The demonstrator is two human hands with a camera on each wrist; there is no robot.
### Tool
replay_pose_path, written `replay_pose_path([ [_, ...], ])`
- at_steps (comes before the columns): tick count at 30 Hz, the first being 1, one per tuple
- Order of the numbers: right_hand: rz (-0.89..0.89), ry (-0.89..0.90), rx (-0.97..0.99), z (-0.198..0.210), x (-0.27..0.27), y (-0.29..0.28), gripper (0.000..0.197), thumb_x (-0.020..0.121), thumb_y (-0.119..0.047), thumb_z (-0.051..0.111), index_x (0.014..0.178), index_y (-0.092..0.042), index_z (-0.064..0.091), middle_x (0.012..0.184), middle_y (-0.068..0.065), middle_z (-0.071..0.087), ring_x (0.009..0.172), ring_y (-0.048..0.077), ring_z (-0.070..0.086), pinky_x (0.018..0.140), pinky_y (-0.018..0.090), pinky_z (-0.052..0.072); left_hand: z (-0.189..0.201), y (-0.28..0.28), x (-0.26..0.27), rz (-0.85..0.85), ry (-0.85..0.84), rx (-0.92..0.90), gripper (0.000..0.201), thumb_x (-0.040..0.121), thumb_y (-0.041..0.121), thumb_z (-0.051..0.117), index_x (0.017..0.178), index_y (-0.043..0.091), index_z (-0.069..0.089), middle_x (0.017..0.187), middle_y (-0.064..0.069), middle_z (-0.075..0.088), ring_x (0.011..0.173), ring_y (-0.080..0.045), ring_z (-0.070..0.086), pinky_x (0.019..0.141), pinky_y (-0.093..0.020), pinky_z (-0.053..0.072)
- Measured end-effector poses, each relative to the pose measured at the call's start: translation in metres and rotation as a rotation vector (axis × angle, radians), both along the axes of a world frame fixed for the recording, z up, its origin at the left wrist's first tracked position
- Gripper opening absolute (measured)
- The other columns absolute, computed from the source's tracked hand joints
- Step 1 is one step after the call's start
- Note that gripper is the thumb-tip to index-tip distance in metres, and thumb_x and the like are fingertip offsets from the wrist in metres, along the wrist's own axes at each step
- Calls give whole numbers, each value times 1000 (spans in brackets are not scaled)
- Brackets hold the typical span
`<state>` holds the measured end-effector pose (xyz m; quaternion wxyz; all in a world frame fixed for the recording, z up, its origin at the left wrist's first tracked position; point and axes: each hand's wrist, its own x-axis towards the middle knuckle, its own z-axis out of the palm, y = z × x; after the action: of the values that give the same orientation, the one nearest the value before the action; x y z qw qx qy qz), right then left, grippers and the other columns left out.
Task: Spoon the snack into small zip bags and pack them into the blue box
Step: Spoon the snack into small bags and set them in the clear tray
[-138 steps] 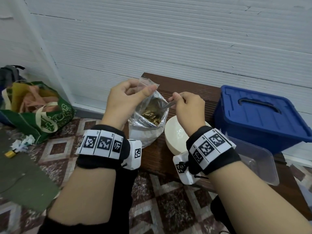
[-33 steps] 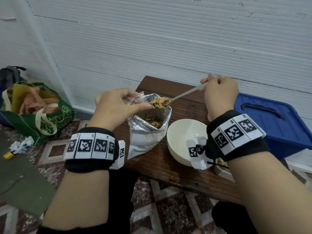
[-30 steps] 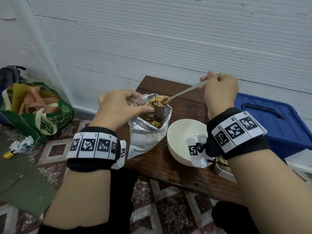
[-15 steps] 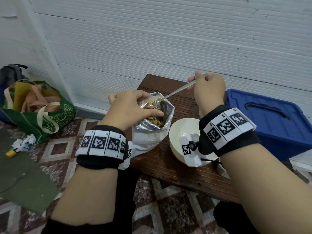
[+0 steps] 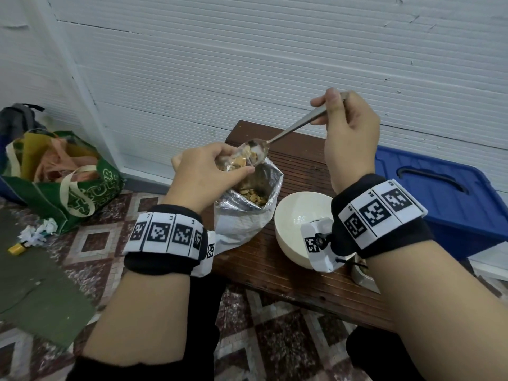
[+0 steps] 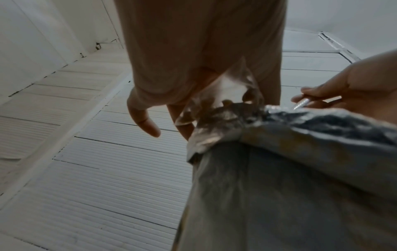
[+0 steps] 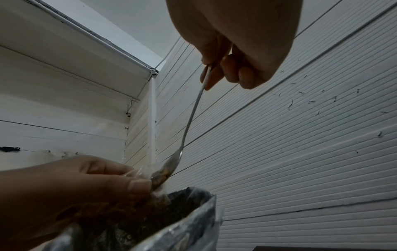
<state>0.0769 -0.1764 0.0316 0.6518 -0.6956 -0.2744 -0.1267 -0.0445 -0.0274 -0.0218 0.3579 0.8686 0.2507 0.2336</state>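
My left hand (image 5: 209, 171) pinches a small clear zip bag (image 5: 233, 163) open above the silver foil snack bag (image 5: 247, 213), which stands open on the bench with brown snack pieces inside. My right hand (image 5: 349, 127) grips the handle of a metal spoon (image 5: 286, 133), raised and tilted down to the left. The spoon's bowl (image 7: 165, 169) is at the zip bag's mouth, with snack pieces sliding in. In the left wrist view the zip bag (image 6: 225, 95) hangs from my fingers (image 6: 146, 122). The blue box (image 5: 439, 199) stands shut at the right.
A cream bowl (image 5: 297, 215) sits on the brown wooden bench (image 5: 261, 270) between the foil bag and the blue box. A clear tub's corner (image 5: 362, 279) shows under my right wrist. A green tote bag (image 5: 68, 174) lies on the tiled floor at left.
The right hand has lifted the spoon handle higher and tipped the bowl into the small zip bag. The left hand has raised the zip bag a little above the foil bag.
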Motion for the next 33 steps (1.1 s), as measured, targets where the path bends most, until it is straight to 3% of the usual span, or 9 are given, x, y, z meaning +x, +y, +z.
replay_pose_path([
  [7,-135,-92,-24,-1,3,-11,30,100,-25,45,72,-33,54,73,-14,61,69,7,61,69,19,47,0,1,-3,32,-58,-101,37,51,77,63,77,50,58,91,24,65,100,-11,63,99,-49,46],
  [12,-39,-194,-238,-20,-9,-7,25,99,-26,46,82,-20,64,72,-11,61,66,3,56,62,20,43,2,2,-6,27,-69,-119,27,64,64,76,77,48,58,90,25,63,102,-11,62,102,-49,44],
  [16,114,-363,-447,-46,-23,2,26,95,-24,51,91,-9,71,79,4,67,74,17,60,70,32,48,4,1,-6,22,-66,-121,25,69,54,79,80,46,57,89,25,62,101,-9,61,102,-47,45],
  [19,134,-409,-513,-56,-29,6,28,94,-25,48,89,-9,70,77,6,66,74,21,59,70,31,45,4,0,-6,5,-71,-141,26,70,50,79,87,43,61,91,23,64,96,-4,63,96,-41,51],
  [28,46,-45,-450,-51,-27,7,31,98,-25,49,80,-9,68,73,6,69,66,24,64,70,44,53,7,-4,-6,-3,-69,-131,28,71,45,80,87,43,57,88,26,60,95,-2,60,96,-35,50],
  [30,24,42,-443,-50,-27,7,31,98,-25,48,78,-12,68,74,6,69,69,20,63,74,35,50,7,-4,-6,-10,-68,-133,28,72,44,80,87,43,57,88,26,59,92,2,59,92,-30,49],
  [32,-14,125,-418,-48,-24,4,32,99,-25,47,78,-14,68,75,5,69,73,16,62,68,23,43,7,-4,-7,-19,-71,-141,27,72,42,80,91,40,59,88,25,59,89,9,55,86,-22,47],
  [33,-35,163,-402,-48,-21,3,33,99,-26,46,78,-15,68,76,5,69,72,15,61,65,22,41,7,-3,-7,-22,-74,-145,27,73,42,80,92,38,60,88,25,60,88,11,54,82,-18,45],
])
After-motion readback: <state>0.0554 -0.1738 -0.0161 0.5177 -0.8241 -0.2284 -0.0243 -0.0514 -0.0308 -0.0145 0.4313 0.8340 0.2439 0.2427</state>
